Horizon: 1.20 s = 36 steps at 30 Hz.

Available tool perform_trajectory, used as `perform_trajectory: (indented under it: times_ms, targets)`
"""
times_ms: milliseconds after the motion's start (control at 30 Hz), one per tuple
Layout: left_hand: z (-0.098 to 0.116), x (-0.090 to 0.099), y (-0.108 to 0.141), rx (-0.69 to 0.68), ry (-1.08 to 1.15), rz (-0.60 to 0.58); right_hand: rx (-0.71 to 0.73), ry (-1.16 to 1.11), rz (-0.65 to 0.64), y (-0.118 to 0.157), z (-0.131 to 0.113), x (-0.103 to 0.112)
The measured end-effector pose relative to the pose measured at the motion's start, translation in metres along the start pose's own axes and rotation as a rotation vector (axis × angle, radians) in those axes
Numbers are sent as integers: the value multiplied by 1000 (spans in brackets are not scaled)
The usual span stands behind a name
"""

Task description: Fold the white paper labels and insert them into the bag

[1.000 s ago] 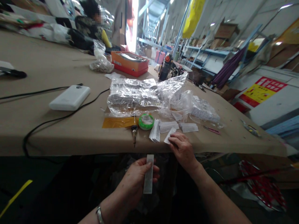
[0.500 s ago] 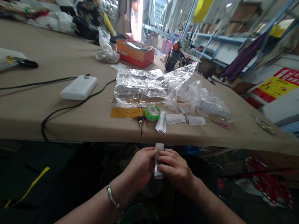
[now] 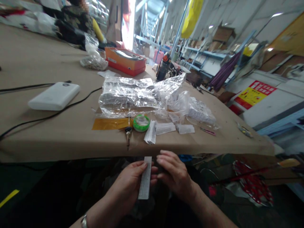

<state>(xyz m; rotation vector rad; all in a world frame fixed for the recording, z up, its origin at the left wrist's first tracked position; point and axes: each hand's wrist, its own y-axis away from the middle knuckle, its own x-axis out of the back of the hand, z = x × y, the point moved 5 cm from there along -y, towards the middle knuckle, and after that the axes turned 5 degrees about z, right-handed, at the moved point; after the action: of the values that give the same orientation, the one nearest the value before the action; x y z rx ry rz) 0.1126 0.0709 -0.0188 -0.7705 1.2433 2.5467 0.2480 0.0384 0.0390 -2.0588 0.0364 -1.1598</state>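
Note:
My left hand (image 3: pixel 133 177) holds a narrow white printed paper strip (image 3: pixel 145 180), thumb on top and fingers beneath, below the table's front edge. Whether it is one label or a small stack I cannot tell. Just to the right, my right hand (image 3: pixel 175 174) is apart from the strip, its fingers loosely extended with nothing seen in them. On the table above lie several white paper strips in three bunches: a fanned one (image 3: pixel 150 133), a middle one (image 3: pixel 165 128) and a right one (image 3: pixel 186 129). A soldering iron (image 3: pixel 128 134) points toward the edge beside a green-rimmed round container (image 3: pixel 141 123).
Clear plastic bags (image 3: pixel 128 95) lie behind the strips, with amber film (image 3: pixel 108 124) to the left. A white power bank (image 3: pixel 55 96) and black cable occupy the left side. Tweezers (image 3: pixel 207 131) and an orange box (image 3: pixel 125 63) are also on the table (image 3: pixel 71 139).
My right hand has let go of the paper strip and moved off to the right. The left hand keeps the strip, now more fully visible. The camera view has shifted.

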Motion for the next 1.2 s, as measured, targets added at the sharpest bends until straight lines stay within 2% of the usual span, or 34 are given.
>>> perform_trajectory:
  times_ms: [67,133,200,267,333,533,667,867,1033,1133,1200]
  targets:
    - [0,2,-2,20,-68,40,-205,234,118,0,42,22]
    - [0,2,-3,21,-107,47,-360,461,126,4,83,39]
    - [-1,1,-3,23,-120,36,-458,595,5,10,113,45]
    - [-2,1,-3,35,-128,46,-471,642,-124,17,128,44]
    - [-3,2,-4,40,-134,69,-435,628,-164,22,129,42]
    - [-3,6,-5,24,-143,102,-350,395,19,26,113,49]
    - [-3,6,-3,29,-146,111,-311,303,72,26,111,53]
    - [-4,8,-4,26,-162,100,-299,292,109,32,116,55]
    - [-6,9,-1,29,-145,73,-363,274,197,33,122,54]
    - [-5,8,5,29,-130,57,-379,236,190,33,121,54]
    - [-3,7,8,25,-121,43,-365,213,140,32,119,54]
